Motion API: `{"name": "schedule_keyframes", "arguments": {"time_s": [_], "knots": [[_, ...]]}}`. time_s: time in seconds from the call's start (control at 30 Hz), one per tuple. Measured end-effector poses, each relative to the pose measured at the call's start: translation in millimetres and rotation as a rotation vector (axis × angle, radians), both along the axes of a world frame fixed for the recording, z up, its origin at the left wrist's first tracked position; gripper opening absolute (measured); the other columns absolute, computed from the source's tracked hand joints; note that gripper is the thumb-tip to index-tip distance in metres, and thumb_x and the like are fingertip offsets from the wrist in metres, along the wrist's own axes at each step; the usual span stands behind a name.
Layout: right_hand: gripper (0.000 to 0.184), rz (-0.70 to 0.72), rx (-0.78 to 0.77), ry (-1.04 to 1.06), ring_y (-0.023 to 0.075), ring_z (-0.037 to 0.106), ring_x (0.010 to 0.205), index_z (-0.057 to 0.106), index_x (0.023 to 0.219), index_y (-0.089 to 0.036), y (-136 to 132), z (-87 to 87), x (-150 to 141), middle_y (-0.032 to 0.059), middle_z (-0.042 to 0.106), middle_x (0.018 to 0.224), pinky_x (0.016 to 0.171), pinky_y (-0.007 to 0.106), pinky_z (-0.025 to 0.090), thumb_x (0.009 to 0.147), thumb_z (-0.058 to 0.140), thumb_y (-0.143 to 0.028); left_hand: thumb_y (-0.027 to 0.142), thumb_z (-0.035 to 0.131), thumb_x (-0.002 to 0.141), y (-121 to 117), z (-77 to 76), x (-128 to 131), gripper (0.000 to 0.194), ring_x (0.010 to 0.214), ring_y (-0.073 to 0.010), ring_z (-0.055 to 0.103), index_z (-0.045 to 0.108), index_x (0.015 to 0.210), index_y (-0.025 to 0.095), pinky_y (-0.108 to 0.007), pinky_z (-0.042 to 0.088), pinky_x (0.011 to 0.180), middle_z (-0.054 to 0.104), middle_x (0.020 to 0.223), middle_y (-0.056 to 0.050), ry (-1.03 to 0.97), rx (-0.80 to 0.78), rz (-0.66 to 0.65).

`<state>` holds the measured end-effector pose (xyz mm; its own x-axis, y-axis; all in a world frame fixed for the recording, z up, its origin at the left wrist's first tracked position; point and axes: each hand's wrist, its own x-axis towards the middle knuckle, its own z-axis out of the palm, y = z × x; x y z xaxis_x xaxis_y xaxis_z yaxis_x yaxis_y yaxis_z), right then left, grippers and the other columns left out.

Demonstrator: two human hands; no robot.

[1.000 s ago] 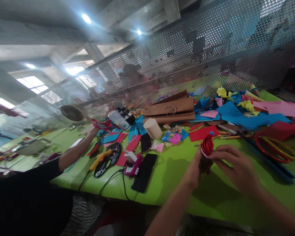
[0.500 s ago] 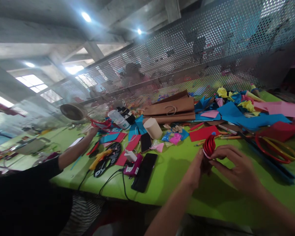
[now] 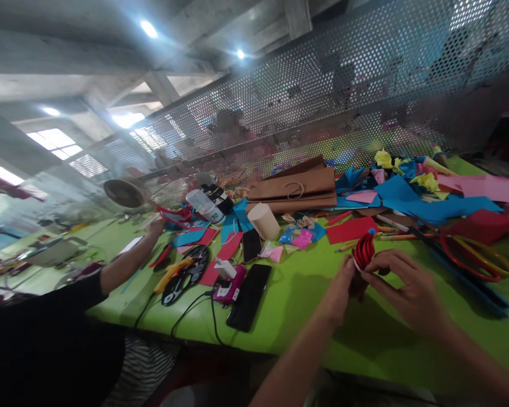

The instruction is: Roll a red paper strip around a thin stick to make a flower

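Note:
Over the green table (image 3: 305, 299), both my hands grip a small red folded paper piece (image 3: 363, 250) with curved pleats. My left hand (image 3: 341, 285) pinches its lower left side, fingers closed. My right hand (image 3: 402, 288) curls round its right side, thumb and fingers pressed on the paper. A flat red paper sheet (image 3: 350, 229) lies just beyond the folded piece.
A person in black at left reaches an arm (image 3: 129, 257) across the table. Two black phones (image 3: 249, 295), a charger with cables, a yellow glue gun (image 3: 172, 272), a paper roll (image 3: 263, 221), brown paper bags (image 3: 299, 188), coloured paper scraps (image 3: 411, 195) and red-yellow hoops (image 3: 477, 257) crowd the table. A perforated metal screen (image 3: 343, 102) stands behind.
The red folded piece and both my hands have shifted slightly right and up. The other person's arm stays stretched out over the table.

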<state>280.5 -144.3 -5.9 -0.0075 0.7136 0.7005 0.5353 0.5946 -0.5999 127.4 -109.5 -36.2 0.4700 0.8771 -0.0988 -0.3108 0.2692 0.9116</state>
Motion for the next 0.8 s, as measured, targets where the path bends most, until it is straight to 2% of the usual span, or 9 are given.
{"name": "schedule_keyframes", "arguments": {"time_s": [0.17, 0.3, 0.4, 0.5, 0.63, 0.8], "knots": [[0.005, -0.008, -0.045, 0.067, 0.0175, 0.063, 0.081, 0.064, 0.096, -0.026, -0.8, 0.3, 2.4, 0.001, 0.066, 0.092, 0.071, 0.031, 0.051, 0.096, 0.069, -0.024, 0.079, 0.057, 0.086, 1.4, 3.9, 0.2, 0.063, 0.059, -0.0117, 0.04, 0.064, 0.102, 0.018, -0.024, 0.034, 0.054, 0.05, 0.072, 0.002, -0.011, -0.086, -0.033], [0.007, -0.012, -0.158, 0.162, 0.0192, 0.064, 0.081, 0.067, 0.096, -0.027, -2.7, 0.3, 7.7, 0.0021, 0.068, 0.094, 0.073, 0.034, 0.052, 0.097, 0.067, -0.034, 0.077, 0.052, 0.089, 3.8, 11.8, -1.9, 0.066, 0.053, -0.0108, 0.034, 0.066, 0.113, 0.017, -0.024, 0.032, 0.051, 0.049, 0.069, 0.003, -0.049, -0.149, -0.092], [0.012, -0.022, -0.242, 0.147, 0.0209, 0.065, 0.08, 0.069, 0.095, -0.026, -2.0, -1.4, 8.9, 0.003, 0.07, 0.093, 0.071, 0.035, 0.052, 0.095, 0.069, -0.038, 0.072, 0.048, 0.093, 4.8, 16.2, -3.7, 0.063, 0.05, -0.0106, 0.032, 0.064, 0.122, 0.018, -0.024, 0.032, 0.05, 0.048, 0.068, 0.004, -0.078, -0.173, -0.091], [0.013, -0.029, -0.28, 0.075, 0.0214, 0.066, 0.077, 0.069, 0.097, -0.026, 0.4, -4.4, 7.5, 0.0034, 0.072, 0.094, 0.067, 0.035, 0.053, 0.091, 0.072, -0.038, 0.069, 0.05, 0.094, 5.0, 17.7, -4.4, 0.054, 0.051, -0.0107, 0.034, 0.065, 0.109, 0.019, -0.025, 0.033, 0.051, 0.047, 0.067, 0.005, -0.08, -0.227, -0.045], [0.002, 0.003, -0.195, 0.006, 0.0194, 0.067, 0.08, 0.068, 0.096, -0.027, 3.3, -9.1, 5.7, 0.0016, 0.071, 0.092, 0.069, 0.033, 0.053, 0.095, 0.067, -0.029, 0.071, 0.046, 0.095, 5.7, 18.1, -4.5, 0.053, 0.049, -0.0103, 0.033, 0.055, 0.083, 0.02, -0.025, 0.029, 0.051, 0.044, 0.062, 0.005, -0.068, -0.275, -0.062], [0.007, 0.008, -0.086, -0.04, 0.0178, 0.067, 0.086, 0.067, 0.1, -0.027, 4.6, -14.5, 5.7, 0.0008, 0.07, 0.096, 0.074, 0.031, 0.053, 0.097, 0.065, -0.021, 0.074, 0.052, 0.09, 6.5, 21.5, -6.1, 0.054, 0.047, -0.0085, 0.03, 0.052, 0.081, 0.02, -0.026, 0.023, 0.05, 0.048, 0.063, 0.004, -0.068, -0.304, -0.108]]}}
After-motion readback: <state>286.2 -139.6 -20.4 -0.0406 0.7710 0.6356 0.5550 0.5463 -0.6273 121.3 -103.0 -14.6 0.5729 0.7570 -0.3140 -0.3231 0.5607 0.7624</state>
